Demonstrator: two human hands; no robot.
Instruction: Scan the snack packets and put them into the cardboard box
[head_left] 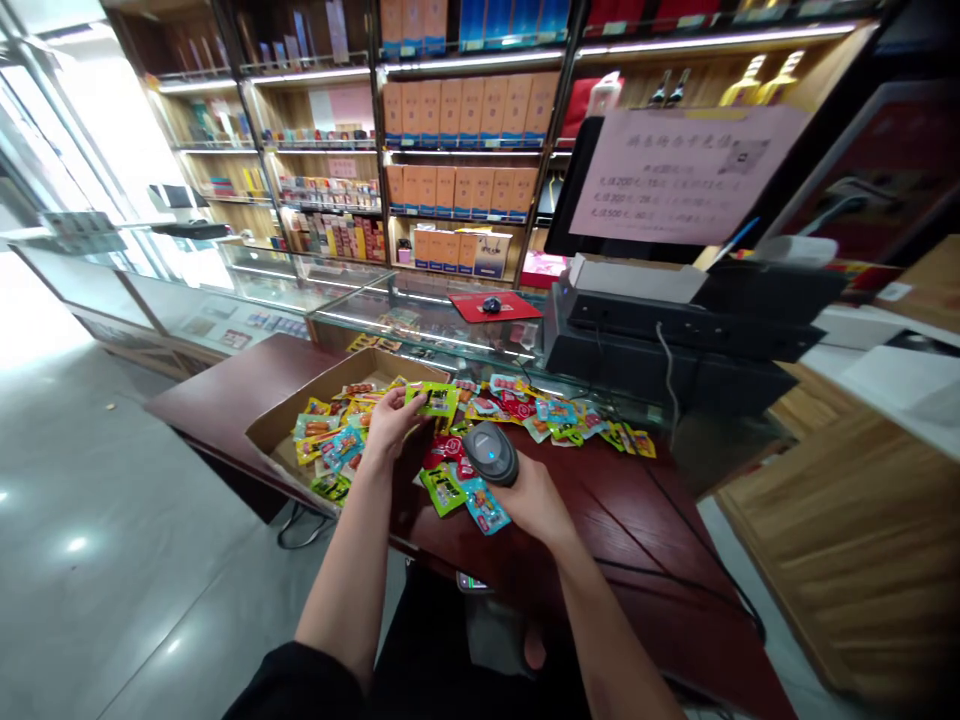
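Between the thumb and fingers of my left hand [392,422] is a green snack packet [439,400], raised over the right edge of an open cardboard box [281,424] full of colourful packets. My right hand [531,497] is wrapped round a dark grey barcode scanner [490,452], its head pointing toward the packets. Just below the scanner lie another green packet [443,490] and a blue packet [487,505] on the dark red table [600,510]. Red packets [444,452] rest left of the scanner head. More packets [556,411] are strewn along the table's back edge.
Behind the table runs a glass counter [360,310] with a mouse on a red mat [517,308]. A monitor bearing a paper sign [675,175] stands at the right. Black cables [675,572] cross the table's right part. Shelves of boxed goods line the back wall.
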